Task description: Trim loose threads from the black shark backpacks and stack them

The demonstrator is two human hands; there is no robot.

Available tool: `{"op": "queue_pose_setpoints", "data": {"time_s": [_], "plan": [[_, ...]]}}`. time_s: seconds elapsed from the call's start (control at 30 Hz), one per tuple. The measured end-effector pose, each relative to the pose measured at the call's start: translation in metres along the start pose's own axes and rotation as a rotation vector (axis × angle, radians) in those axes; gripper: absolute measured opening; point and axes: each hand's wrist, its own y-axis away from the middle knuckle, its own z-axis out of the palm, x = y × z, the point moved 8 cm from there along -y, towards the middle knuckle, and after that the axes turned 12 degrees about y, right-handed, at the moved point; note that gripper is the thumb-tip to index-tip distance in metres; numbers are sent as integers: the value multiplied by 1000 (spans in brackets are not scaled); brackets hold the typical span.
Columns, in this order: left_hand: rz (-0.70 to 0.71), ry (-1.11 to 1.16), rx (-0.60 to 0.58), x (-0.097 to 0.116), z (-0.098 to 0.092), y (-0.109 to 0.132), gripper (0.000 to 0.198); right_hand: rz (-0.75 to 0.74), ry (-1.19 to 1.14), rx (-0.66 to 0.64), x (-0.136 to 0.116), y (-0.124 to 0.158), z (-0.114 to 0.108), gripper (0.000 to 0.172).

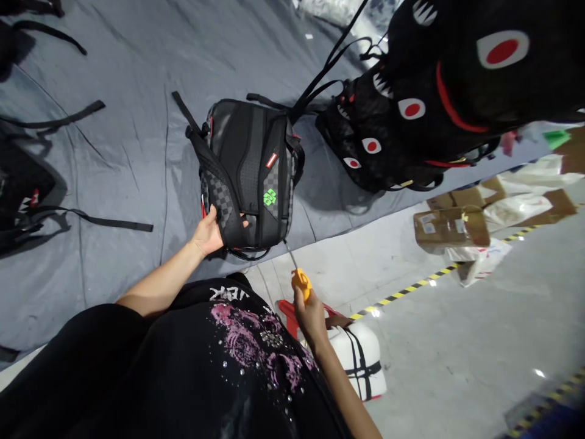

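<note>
A black and grey checkered backpack (pixel 235 137) lies with its strap side up on the grey cloth, a green mark and a small red label on it. My left hand (pixel 210 233) is at its lower left, wrapped around a padded shoulder strap (pixel 228 210), with fingertips showing past the strap's inner edge. In my right hand (pixel 311 317) is a tool with an orange handle (pixel 301 283) and a thin metal shaft. The shaft's tip points at the backpack's lower right corner; whether it touches is unclear.
Black backpacks with red-and-white eyes (pixel 402 122) stand at the right of the grey cloth (pixel 137 73). More dark bags (pixel 22 183) lie left. On the floor are cardboard boxes (pixel 450 227), yellow-black tape (pixel 406 291), and a white strapped seat (pixel 361 356) beside me.
</note>
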Motion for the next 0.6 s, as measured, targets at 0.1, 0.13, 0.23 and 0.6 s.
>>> {"op": "queue_pose_setpoints", "data": {"time_s": [0.1, 0.13, 0.23, 0.6], "plan": [[-16, 16, 3, -2, -1, -2, 72, -42, 150, -144, -9, 22, 19, 37], [-17, 19, 4, -2, -1, -3, 72, -69, 204, -178, -18, 24, 25, 33], [-12, 22, 7, -1, 0, -2, 71, -145, 358, -201, -44, 20, 31, 28], [120, -96, 153, 7, 0, 0, 48, -178, 499, -282, -72, 6, 26, 33]]}}
